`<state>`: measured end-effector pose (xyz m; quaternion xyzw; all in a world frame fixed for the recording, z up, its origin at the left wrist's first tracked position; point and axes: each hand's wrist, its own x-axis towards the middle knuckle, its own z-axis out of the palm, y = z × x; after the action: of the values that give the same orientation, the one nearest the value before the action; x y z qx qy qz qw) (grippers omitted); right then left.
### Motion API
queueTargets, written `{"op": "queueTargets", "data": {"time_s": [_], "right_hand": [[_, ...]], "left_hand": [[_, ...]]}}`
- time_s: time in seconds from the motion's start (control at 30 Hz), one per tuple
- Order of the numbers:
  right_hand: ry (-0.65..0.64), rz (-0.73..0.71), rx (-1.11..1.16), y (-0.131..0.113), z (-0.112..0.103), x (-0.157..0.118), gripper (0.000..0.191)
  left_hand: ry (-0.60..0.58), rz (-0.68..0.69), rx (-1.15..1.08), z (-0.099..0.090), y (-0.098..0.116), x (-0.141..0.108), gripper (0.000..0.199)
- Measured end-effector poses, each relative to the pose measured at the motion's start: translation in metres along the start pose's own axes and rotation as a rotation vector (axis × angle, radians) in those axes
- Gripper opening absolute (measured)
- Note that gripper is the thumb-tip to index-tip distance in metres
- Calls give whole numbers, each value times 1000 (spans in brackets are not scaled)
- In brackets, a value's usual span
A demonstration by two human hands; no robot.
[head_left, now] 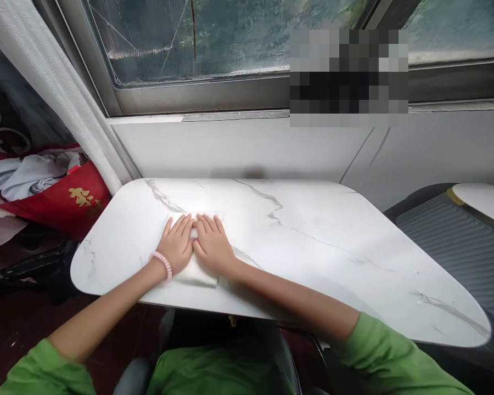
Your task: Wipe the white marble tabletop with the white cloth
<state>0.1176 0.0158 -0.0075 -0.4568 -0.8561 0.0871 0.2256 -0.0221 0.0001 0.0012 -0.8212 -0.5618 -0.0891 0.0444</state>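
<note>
A folded white cloth lies on the left half of a white marble-patterned table. Both hands rest on the cloth side by side, palms down, thumbs and index fingers touching or nearly so. My left hand lies flat with its fingers pointing away from me, a pink coiled band around the wrist. Flat beside it is my right hand, its fingers slightly apart. The hands hide much of the cloth's middle.
A red bag stuffed with light cloth stands left of the table, near a white curtain. Behind the table are a white wall and a window. A grey ribbed surface and another white tabletop are at the right.
</note>
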Motion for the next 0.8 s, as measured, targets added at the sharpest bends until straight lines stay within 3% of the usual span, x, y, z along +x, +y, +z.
{"op": "queueTargets", "data": {"time_s": [0.2, 0.37, 0.57, 0.8], "right_hand": [[-96, -127, 75, -34, -10, -37, 42], [-112, -160, 121, -40, -7, -33, 40], [-62, -189, 126, -34, 11, 11, 41], [1, -114, 105, -16, 43, 120, 35]], "left_hand": [[65, -36, 9, -12, 16, -65, 51], [51, -65, 0, -13, 9, -74, 50], [-2, -104, -6, -9, -30, -45, 51], [-59, -161, -46, 0, -116, 44, 53]]}}
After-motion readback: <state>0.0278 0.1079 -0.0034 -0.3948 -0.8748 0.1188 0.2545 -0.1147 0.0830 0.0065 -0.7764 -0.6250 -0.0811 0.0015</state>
